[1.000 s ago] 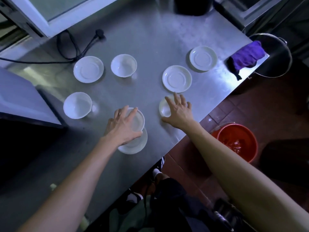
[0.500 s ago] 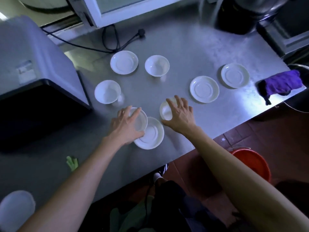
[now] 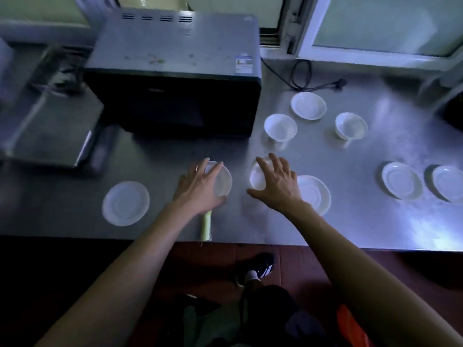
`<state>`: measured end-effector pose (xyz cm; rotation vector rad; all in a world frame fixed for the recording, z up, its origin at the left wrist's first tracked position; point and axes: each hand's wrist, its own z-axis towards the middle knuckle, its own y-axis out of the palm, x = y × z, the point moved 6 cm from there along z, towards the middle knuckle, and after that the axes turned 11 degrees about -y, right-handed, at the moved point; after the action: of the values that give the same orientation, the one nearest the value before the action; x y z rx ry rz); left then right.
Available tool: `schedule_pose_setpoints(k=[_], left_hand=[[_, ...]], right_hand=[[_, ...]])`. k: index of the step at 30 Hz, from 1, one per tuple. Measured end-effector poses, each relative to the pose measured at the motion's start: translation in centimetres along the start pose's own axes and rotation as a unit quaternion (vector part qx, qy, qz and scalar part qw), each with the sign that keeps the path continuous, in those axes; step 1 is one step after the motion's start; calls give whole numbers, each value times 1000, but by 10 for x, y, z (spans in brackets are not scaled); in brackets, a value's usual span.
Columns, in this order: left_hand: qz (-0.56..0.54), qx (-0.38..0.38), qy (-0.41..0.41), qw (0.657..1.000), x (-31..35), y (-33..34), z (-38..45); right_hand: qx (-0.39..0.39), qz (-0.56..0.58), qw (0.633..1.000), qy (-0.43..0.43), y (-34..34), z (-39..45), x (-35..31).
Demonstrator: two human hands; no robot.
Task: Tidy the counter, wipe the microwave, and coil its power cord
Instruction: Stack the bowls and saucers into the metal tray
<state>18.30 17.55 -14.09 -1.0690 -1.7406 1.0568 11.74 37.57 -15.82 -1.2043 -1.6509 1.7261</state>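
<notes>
Left hand (image 3: pixel 200 189): we are cupping the small white ceramic bowl (image 3: pixel 220 180), fingers curled over its rim.
Right hand (image 3: pixel 276 184): we are cupping a second white bowl (image 3: pixel 258 177) on the steel table (image 3: pixel 363 216).
Advice: we are judging it best to nest them gently.

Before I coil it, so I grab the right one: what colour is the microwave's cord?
Black cord, clearest in the head view.

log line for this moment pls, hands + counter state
left hand: grips bowl | right hand: grips second bowl | microwave: unwiped | power cord: uncoiled | saucers: scattered
</notes>
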Motion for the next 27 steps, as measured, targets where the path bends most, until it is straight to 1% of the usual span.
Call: schedule_pose_setpoints(k=[4, 9, 14, 21, 27], left_hand=[[-14, 14, -35, 999, -78, -20, -42], [-38, 40, -105, 993, -173, -38, -97], [-58, 44, -169, 983, -250, -48, -146], [-97, 65, -221, 968, -317, -39, -185], [-121, 64, -261, 956, -374, -27, -185]], right_hand=[[-8, -9, 999, -46, 6, 7, -84], [5, -17, 994, -106, 15, 14, -188], [-11, -23, 987, -162, 30, 14, -271], [-39, -21, 971, -234, 57, 18, -352], [-72, -20, 962, -262, 87, 48, -394]])
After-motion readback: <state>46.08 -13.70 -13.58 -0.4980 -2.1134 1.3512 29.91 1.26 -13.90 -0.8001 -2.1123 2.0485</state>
